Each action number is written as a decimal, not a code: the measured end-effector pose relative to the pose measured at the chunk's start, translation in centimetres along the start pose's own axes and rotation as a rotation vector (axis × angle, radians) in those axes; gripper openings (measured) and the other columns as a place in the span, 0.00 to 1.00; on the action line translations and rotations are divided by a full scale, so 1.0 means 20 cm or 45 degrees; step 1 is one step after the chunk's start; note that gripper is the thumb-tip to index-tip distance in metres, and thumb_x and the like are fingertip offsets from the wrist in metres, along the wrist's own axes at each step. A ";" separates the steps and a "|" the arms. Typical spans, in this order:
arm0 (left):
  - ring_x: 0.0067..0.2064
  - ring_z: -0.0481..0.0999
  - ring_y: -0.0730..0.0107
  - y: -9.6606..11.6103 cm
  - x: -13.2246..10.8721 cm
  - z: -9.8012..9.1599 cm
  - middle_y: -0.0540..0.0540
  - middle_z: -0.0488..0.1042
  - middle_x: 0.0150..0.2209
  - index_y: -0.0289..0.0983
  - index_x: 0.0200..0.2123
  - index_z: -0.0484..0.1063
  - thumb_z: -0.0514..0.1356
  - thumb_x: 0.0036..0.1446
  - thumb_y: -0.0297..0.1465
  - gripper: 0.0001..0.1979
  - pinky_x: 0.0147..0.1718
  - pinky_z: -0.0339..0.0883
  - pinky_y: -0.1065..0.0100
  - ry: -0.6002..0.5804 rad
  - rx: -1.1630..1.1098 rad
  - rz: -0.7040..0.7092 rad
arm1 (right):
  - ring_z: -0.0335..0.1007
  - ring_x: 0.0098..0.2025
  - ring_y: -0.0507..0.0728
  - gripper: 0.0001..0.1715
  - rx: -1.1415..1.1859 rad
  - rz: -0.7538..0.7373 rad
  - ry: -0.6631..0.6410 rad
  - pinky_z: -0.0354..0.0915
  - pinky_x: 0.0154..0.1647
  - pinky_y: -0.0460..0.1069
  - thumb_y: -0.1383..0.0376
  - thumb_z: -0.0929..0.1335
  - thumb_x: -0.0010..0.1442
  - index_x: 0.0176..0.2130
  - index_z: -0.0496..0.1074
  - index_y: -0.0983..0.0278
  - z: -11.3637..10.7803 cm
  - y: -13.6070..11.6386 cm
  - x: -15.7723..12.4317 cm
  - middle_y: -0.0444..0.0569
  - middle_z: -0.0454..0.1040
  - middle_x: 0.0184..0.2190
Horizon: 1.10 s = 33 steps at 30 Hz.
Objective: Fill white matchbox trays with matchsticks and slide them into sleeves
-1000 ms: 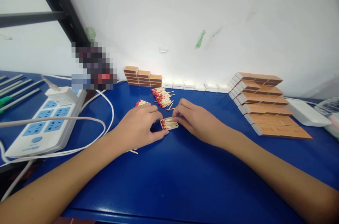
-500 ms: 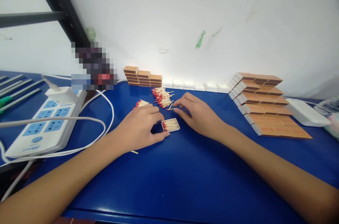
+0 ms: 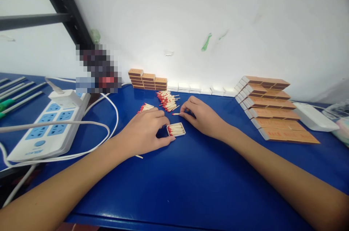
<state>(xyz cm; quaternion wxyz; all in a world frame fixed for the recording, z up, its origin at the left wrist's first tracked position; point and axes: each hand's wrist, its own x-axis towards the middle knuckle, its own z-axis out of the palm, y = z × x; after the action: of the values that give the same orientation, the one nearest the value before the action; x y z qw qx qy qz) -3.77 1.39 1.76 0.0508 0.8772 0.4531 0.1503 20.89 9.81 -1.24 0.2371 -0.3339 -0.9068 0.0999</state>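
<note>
Between the thumb and forefinger of my left hand [image 3: 148, 131] is a small white matchbox tray [image 3: 184, 133], lying on the blue table and filled with red-headed matches [image 3: 176, 129]. My right hand [image 3: 200, 116] pinches the pale end of a single match [image 3: 176, 114], its red head pointing left. Just behind that match lies a loose pile of matches [image 3: 167, 100]. A second group of matches [image 3: 145, 107] is partly hidden behind my left hand. One more match [image 3: 139, 156] shows beside my left wrist.
Stacked orange matchboxes [image 3: 148, 82] and a row of white trays [image 3: 184, 88] stand along the wall. At the right rises a stepped stack of matchboxes [image 3: 280, 112] beside a white device [image 3: 316, 116]. A power strip [image 3: 51, 125] with looping cables and grey rods [image 3: 21, 94] are at left.
The fingers of my right hand have closed on the single match, which has turned slightly and lies more level. My left hand stays at the tray.
</note>
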 end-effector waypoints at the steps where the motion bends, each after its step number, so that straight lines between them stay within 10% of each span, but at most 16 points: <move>1: 0.39 0.75 0.62 0.00 0.00 0.00 0.47 0.76 0.35 0.38 0.42 0.81 0.68 0.63 0.44 0.15 0.35 0.65 0.62 -0.001 -0.001 -0.004 | 0.69 0.43 0.60 0.02 0.006 0.001 0.005 0.68 0.45 0.55 0.66 0.68 0.72 0.43 0.72 0.61 0.00 0.00 0.00 0.51 0.70 0.41; 27: 0.41 0.76 0.59 -0.01 0.01 0.00 0.46 0.78 0.37 0.37 0.40 0.78 0.67 0.63 0.43 0.15 0.47 0.70 0.56 0.048 0.065 -0.086 | 0.69 0.40 0.57 0.08 0.136 -0.107 -0.243 0.67 0.42 0.53 0.64 0.65 0.76 0.43 0.73 0.61 -0.10 -0.20 -0.06 0.51 0.70 0.43; 33: 0.41 0.76 0.59 0.00 0.01 0.00 0.46 0.77 0.36 0.38 0.41 0.79 0.67 0.64 0.44 0.15 0.43 0.69 0.58 0.024 0.048 -0.049 | 0.71 0.45 0.60 0.09 0.135 -0.062 -0.033 0.69 0.46 0.56 0.66 0.65 0.74 0.49 0.74 0.60 -0.07 -0.14 -0.03 0.52 0.73 0.44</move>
<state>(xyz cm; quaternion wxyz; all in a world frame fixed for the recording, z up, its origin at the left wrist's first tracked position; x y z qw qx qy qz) -3.74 1.49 1.77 0.0329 0.8677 0.4731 0.1490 20.43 7.39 0.71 0.2450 -0.2976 -0.9110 0.1464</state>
